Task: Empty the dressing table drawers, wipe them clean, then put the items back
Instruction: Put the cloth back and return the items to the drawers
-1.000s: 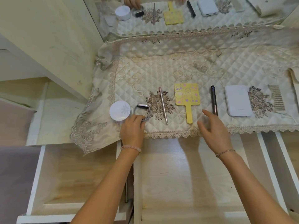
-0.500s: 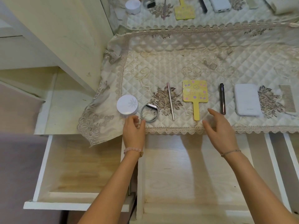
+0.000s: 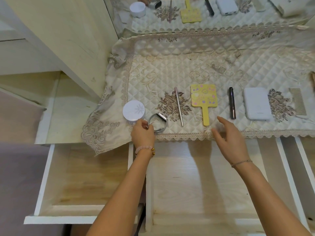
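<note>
Left hand pinches the bracelet at the table's front edge, right hand hovers open nearby; a careless pull could knock the jar just beside it off into the open drawer.

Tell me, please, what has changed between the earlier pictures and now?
The left hand drew back toward the person: it lay over the silver bangle before; now only its fingertips reach the bangle's left rim, and whether they pinch it is unclear. The right hand still hovers open by the yellow mirror. The silver bangle, white jar and pen lie where they were.
</note>
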The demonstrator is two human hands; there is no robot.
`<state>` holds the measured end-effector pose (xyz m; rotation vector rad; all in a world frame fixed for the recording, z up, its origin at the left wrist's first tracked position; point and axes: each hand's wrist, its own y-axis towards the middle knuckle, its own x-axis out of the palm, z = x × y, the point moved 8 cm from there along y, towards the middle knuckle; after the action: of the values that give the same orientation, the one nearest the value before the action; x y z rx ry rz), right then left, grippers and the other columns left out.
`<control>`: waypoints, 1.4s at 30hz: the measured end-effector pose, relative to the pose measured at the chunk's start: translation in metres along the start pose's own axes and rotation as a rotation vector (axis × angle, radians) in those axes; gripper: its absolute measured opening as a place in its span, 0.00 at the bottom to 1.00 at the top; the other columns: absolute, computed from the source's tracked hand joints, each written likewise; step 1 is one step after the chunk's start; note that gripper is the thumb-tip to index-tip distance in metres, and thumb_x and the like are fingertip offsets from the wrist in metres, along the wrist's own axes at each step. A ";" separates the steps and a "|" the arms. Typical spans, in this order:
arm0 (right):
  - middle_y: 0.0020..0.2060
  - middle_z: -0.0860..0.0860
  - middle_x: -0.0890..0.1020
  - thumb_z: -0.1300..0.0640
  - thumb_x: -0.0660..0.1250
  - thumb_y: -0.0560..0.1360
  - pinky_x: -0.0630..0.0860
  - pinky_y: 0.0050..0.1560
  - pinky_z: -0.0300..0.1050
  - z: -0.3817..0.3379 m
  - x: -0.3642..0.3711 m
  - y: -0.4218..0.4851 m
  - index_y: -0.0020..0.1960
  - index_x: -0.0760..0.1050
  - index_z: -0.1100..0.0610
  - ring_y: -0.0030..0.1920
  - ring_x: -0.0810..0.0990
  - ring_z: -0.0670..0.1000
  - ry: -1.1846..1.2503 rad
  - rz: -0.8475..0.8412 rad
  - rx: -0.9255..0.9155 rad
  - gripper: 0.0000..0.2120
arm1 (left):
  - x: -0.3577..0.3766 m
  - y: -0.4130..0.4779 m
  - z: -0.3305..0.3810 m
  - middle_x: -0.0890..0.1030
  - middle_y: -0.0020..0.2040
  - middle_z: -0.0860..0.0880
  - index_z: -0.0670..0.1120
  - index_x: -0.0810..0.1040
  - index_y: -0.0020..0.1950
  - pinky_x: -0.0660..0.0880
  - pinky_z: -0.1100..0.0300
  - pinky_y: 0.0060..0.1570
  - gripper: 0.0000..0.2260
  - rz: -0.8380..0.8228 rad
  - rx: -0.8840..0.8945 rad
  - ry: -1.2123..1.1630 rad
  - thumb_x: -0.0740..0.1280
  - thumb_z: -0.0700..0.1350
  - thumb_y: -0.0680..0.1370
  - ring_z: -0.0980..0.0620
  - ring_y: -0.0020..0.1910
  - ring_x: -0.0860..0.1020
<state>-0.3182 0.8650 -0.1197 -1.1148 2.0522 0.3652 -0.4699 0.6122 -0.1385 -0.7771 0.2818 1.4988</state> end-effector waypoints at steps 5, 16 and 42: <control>0.66 0.54 0.73 0.54 0.62 0.77 0.70 0.63 0.56 0.000 0.003 -0.003 0.70 0.66 0.57 0.64 0.71 0.54 0.003 0.011 0.011 0.22 | -0.004 -0.001 -0.012 0.81 0.46 0.45 0.44 0.75 0.47 0.78 0.54 0.45 0.02 -0.054 -0.064 -0.178 0.65 0.39 0.75 0.45 0.44 0.81; 0.68 0.50 0.70 0.51 0.61 0.78 0.63 0.60 0.41 0.001 -0.005 -0.024 0.71 0.64 0.54 0.67 0.68 0.50 -0.050 0.060 0.072 0.23 | -0.001 -0.005 -0.024 0.81 0.49 0.40 0.43 0.76 0.50 0.78 0.61 0.40 0.07 -0.216 -0.145 -0.475 0.70 0.39 0.74 0.47 0.45 0.81; 0.68 0.59 0.67 0.48 0.70 0.71 0.63 0.65 0.50 0.110 -0.094 0.078 0.71 0.61 0.60 0.68 0.64 0.58 -0.113 0.081 0.178 0.34 | 0.102 -0.098 0.078 0.76 0.43 0.46 0.41 0.76 0.50 0.81 0.61 0.43 0.08 -0.272 -0.128 -0.756 0.68 0.32 0.73 0.51 0.42 0.79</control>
<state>-0.2972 1.0271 -0.1326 -0.8862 1.9915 0.2732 -0.3900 0.7507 -0.1164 -0.2855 -0.4727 1.4495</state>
